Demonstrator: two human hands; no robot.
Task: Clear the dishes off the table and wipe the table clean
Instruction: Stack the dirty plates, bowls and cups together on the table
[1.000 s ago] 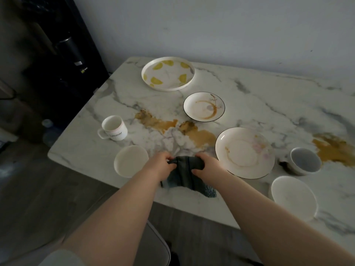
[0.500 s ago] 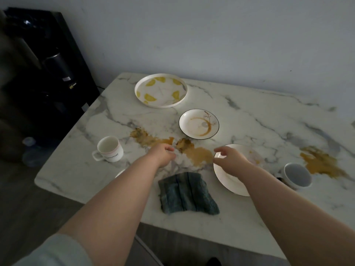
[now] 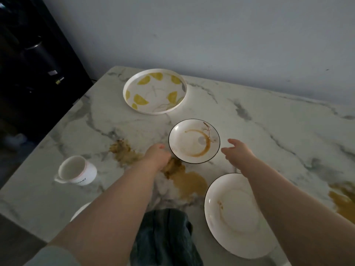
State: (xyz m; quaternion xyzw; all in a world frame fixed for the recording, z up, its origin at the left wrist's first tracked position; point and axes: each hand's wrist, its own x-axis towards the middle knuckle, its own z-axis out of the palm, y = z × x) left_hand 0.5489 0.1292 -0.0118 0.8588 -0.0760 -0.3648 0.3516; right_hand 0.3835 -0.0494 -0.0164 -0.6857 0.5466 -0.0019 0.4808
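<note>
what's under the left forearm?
The dark cloth and the brown spill on the table both run under it, so part of each is hidden. The edge of a white dish shows at its left; the rest is covered.

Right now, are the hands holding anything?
Nothing yet. The left hand and right hand hover on either side of the small plate, neither gripping it.
</note>
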